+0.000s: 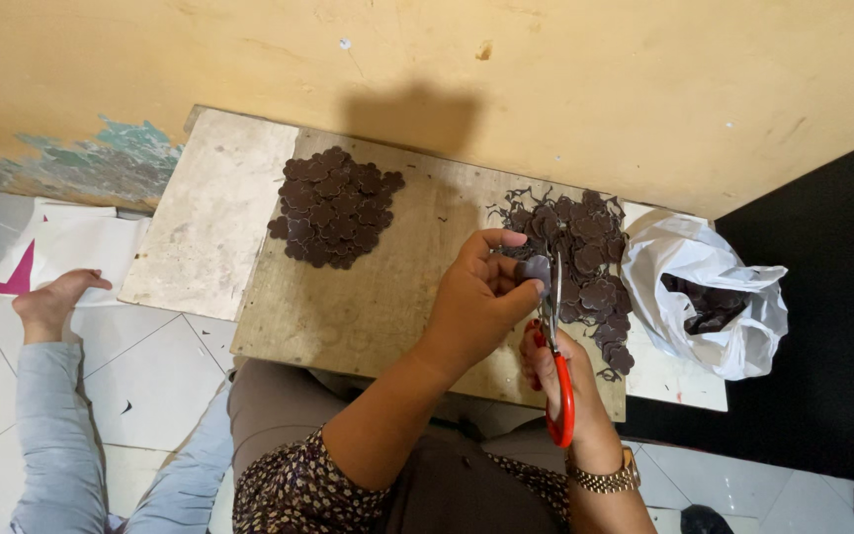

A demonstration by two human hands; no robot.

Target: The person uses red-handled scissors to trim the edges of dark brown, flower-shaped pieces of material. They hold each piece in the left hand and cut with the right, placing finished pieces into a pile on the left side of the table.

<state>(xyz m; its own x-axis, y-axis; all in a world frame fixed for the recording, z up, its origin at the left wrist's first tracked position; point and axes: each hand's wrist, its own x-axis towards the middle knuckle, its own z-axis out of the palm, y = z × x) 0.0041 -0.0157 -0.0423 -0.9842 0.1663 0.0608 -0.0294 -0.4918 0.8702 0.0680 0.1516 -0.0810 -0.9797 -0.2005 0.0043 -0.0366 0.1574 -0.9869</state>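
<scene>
Over the near edge of the bench point(348, 307), a bare wooden board resting on a pale slab point(210, 218), the person's two hands meet. The left hand point(481, 297) has its grip pinched shut on a small dark disc point(536, 269), thumb and fingertips closed on it just above the board. The right hand point(560, 366) has its grip wrapped through the red handles of the scissors point(557, 376), and the blades point up to the disc and touch its edge; how far apart the blades stand I cannot tell. Toward the far left corner of the board lies a neat pile point(333, 208) of dark round pieces. Along the right edge a rougher heap point(585, 267) of similar pieces and curly offcuts spreads from the far side down toward the near right corner, just behind the hands. Beside that edge, off the board, sits a white plastic bag point(704, 287), open, with more dark material showing inside. A metal watch point(605, 480) circles the right wrist. Well apart, on the tiled floor point(150, 366) at the left, another person's foot point(51, 302) rests on white paper point(81, 242).
</scene>
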